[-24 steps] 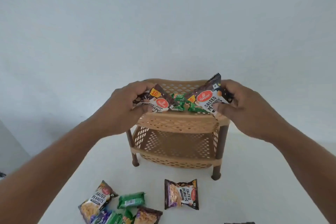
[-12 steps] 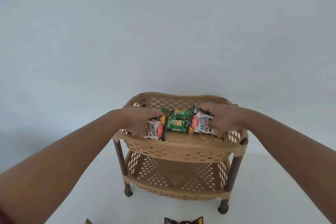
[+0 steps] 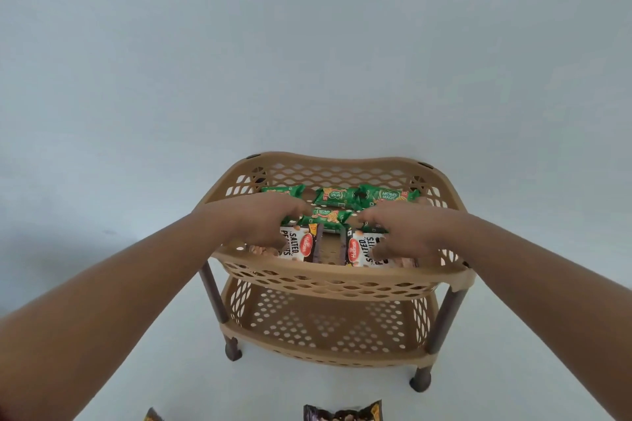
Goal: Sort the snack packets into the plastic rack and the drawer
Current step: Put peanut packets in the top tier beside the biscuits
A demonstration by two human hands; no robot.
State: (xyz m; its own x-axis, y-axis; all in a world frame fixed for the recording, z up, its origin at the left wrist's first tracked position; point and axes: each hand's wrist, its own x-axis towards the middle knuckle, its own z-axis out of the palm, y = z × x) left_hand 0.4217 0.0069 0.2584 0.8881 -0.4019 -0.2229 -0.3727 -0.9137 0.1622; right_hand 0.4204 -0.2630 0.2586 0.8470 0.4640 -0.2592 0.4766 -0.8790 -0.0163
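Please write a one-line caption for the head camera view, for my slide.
Both hands, left and right, set salted peanut packets beside green biscuit packets on the plastic rack's top shelf.
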